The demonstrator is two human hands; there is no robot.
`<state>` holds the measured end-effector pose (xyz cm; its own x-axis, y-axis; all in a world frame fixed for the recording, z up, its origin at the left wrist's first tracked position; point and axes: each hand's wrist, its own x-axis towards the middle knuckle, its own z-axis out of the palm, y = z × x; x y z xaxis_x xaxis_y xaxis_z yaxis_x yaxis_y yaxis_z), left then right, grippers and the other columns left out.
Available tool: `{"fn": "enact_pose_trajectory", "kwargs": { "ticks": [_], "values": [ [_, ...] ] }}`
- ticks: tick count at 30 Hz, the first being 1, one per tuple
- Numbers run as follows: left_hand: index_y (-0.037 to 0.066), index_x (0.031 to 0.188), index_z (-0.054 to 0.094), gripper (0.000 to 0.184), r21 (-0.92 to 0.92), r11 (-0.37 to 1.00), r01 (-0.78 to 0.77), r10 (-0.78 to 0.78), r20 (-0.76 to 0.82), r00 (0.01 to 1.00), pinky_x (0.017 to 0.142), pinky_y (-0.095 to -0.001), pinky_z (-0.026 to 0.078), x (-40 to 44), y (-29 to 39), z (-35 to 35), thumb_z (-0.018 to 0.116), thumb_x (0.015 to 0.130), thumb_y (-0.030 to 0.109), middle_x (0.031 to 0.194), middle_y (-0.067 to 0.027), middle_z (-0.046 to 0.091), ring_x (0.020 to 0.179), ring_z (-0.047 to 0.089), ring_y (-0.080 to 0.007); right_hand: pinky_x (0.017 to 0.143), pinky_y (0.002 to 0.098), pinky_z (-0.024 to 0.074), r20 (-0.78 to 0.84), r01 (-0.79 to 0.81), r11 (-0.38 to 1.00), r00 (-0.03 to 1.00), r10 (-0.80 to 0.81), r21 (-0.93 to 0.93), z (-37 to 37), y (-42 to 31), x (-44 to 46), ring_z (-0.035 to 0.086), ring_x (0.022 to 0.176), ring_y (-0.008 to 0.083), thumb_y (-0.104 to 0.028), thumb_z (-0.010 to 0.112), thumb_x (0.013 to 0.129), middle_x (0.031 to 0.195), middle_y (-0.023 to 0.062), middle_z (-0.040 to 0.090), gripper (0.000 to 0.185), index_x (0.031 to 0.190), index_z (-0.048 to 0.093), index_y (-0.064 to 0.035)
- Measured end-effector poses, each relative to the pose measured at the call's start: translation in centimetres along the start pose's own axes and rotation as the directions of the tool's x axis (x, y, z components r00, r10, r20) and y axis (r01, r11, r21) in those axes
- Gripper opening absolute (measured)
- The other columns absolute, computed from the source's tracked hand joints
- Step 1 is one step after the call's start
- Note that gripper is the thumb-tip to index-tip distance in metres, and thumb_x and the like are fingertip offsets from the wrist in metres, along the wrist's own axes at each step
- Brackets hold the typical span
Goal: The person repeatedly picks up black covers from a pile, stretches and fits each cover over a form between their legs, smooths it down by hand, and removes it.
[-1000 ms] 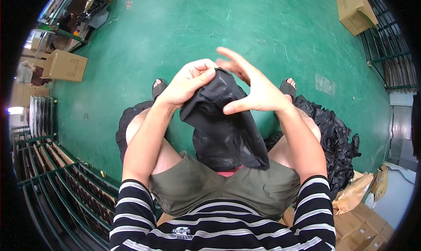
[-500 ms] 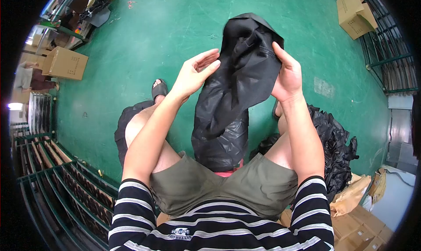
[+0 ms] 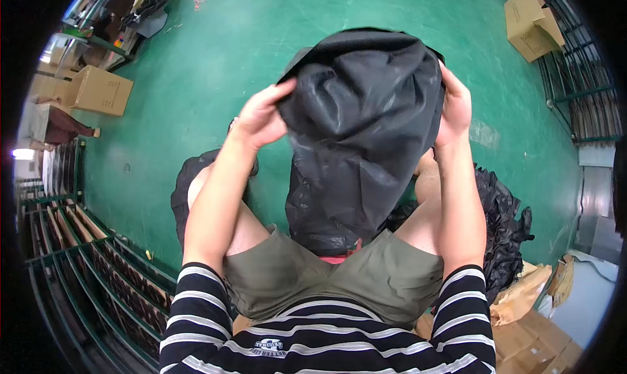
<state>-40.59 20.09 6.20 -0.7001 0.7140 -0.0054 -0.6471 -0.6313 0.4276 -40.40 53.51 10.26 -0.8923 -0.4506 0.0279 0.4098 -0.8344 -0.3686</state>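
A large piece of black fabric (image 3: 366,113), rounded and spread wide at the top, hangs between my hands and reaches down to my lap. At its left edge, my left hand (image 3: 264,116) holds it, the fingertips going behind or under the rim. My right hand (image 3: 454,106) grips the right edge, with its fingers partly hidden behind the fabric. The lower part of the fabric rests between my thighs, over something red (image 3: 333,260).
Crumpled black material (image 3: 506,224) lies on the floor at my right, and more black fabric (image 3: 186,184) is by my left knee. Cardboard boxes stand at the left (image 3: 104,92) and upper right (image 3: 530,24). Green metal racks (image 3: 98,263) line both sides. Another person's leg (image 3: 68,124) shows at the left.
The black fabric has been opened out wider and higher. My left hand has moved onto its left edge, and my right hand has shifted right with the other edge. The other person's leg has moved.
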Motion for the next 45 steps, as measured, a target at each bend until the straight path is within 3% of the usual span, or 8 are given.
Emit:
{"fn": "enact_pose_trajectory", "kwargs": {
  "ticks": [8, 16, 22, 25, 26, 37, 41, 45],
  "values": [
    [-0.013, 0.127, 0.047, 0.048, -0.254, 0.964, 0.077, -0.022, 0.214, 0.977, 0.105, -0.0493, 0.040, -3.0, 0.5, 1.6, 0.030, 0.100, 0.024, 0.128, -0.0283, 0.053, 0.117, 0.055, -0.0398, 0.095, 0.0368, 0.0468, 0.003, -0.361, 0.852, 0.921, 0.391, -0.378, -0.3, 2.7, -3.8, 0.062, 0.104, 0.0254, -0.020, 0.079, 0.065, 0.117, 0.0171, 0.063, 0.072, 0.125, 0.051, 0.0085],
    [-0.016, 0.125, 0.045, 0.046, -0.203, 0.973, 0.111, -0.062, 0.231, 0.971, 0.104, -0.0486, 0.041, -3.5, -0.1, 2.9, 0.036, 0.097, 0.019, 0.127, -0.0301, 0.053, 0.117, 0.055, -0.0396, 0.078, 0.0287, 0.0491, -0.498, -0.428, 0.662, 0.862, 0.094, -0.615, 2.5, 2.8, -2.9, 0.064, 0.084, 0.0161, -0.034, 0.068, 0.087, 0.098, 0.0093, 0.069, 0.039, 0.104, 0.067, 0.0017],
    [-0.017, 0.128, 0.042, 0.049, -0.114, 0.979, 0.171, -0.121, 0.353, 0.928, 0.104, -0.0467, 0.041, -3.3, -0.5, 2.4, 0.048, 0.090, 0.013, 0.130, -0.0293, 0.051, 0.119, 0.053, -0.0393, 0.083, 0.0375, 0.0523, -0.360, -0.382, 0.787, 0.907, 0.219, -0.484, -0.2, 0.9, -4.2, 0.064, 0.097, 0.0234, -0.033, 0.063, 0.090, 0.110, 0.0140, 0.066, 0.042, 0.110, 0.061, 0.0050],
    [-0.016, 0.128, 0.043, 0.049, 0.099, 0.978, 0.184, -0.202, 0.216, 0.955, 0.101, -0.0421, 0.043, -4.0, -1.0, 1.8, 0.055, 0.087, 0.008, 0.128, -0.0265, 0.054, 0.116, 0.056, -0.0345, 0.078, 0.0340, 0.0483, -0.031, -0.333, 0.334, 0.748, 0.663, -0.882, -2.2, 0.4, -3.1, 0.058, 0.093, 0.0169, -0.015, 0.089, 0.061, 0.104, 0.0103, 0.064, 0.064, 0.109, 0.055, 0.0077],
    [-0.015, 0.124, 0.050, 0.044, 0.192, 0.957, 0.216, -0.256, 0.217, 0.942, 0.098, -0.0382, 0.045, -3.8, -1.0, 1.9, 0.056, 0.087, 0.009, 0.123, -0.0236, 0.058, 0.112, 0.059, -0.0302, 0.078, 0.0264, 0.0468, 0.144, -0.395, 0.399, 0.539, 0.830, -0.827, -1.2, 1.7, -2.2, 0.054, 0.089, 0.0097, -0.022, 0.085, 0.066, 0.099, 0.0043, 0.064, 0.056, 0.106, 0.059, 0.0079],
    [-0.015, 0.114, 0.056, 0.036, 0.236, 0.944, 0.230, -0.241, 0.019, 0.970, 0.087, -0.0381, 0.050, -3.3, -0.6, 3.7, 0.054, 0.090, 0.012, 0.109, -0.0249, 0.064, 0.096, 0.065, -0.0296, 0.103, 0.0362, 0.0389, 0.444, -0.565, 0.740, 0.593, 0.671, -0.365, 0.9, 3.7, -3.9, 0.053, 0.116, 0.0203, -0.002, 0.070, 0.080, 0.128, 0.0168, 0.056, 0.059, 0.130, 0.044, 0.0142],
    [-0.013, 0.109, 0.058, 0.034, 0.314, 0.927, 0.205, -0.210, -0.019, 0.977, 0.085, -0.0369, 0.051, -3.3, -0.2, 2.9, 0.056, 0.090, 0.014, 0.105, -0.0214, 0.065, 0.093, 0.065, -0.0275, 0.093, 0.0306, 0.0459, 0.184, -0.531, 0.448, 0.477, 0.859, -0.719, 2.0, 4.1, -3.6, 0.057, 0.100, 0.0158, -0.005, 0.076, 0.077, 0.114, 0.0108, 0.064, 0.053, 0.122, 0.053, 0.0104],
    [-0.015, 0.120, 0.052, 0.055, 0.430, 0.891, 0.143, -0.280, 0.275, 0.920, 0.091, -0.0336, 0.049, -2.7, 0.1, 3.2, 0.075, 0.077, 0.010, 0.117, -0.0201, 0.062, 0.104, 0.062, -0.0211, 0.097, 0.0485, 0.0452, 0.310, -0.294, 0.941, 0.890, 0.333, -0.167, -0.9, 2.4, -4.9, 0.060, 0.107, 0.0405, 0.004, 0.064, 0.071, 0.119, 0.0311, 0.057, 0.052, 0.116, 0.048, 0.0241]
  ]
}}
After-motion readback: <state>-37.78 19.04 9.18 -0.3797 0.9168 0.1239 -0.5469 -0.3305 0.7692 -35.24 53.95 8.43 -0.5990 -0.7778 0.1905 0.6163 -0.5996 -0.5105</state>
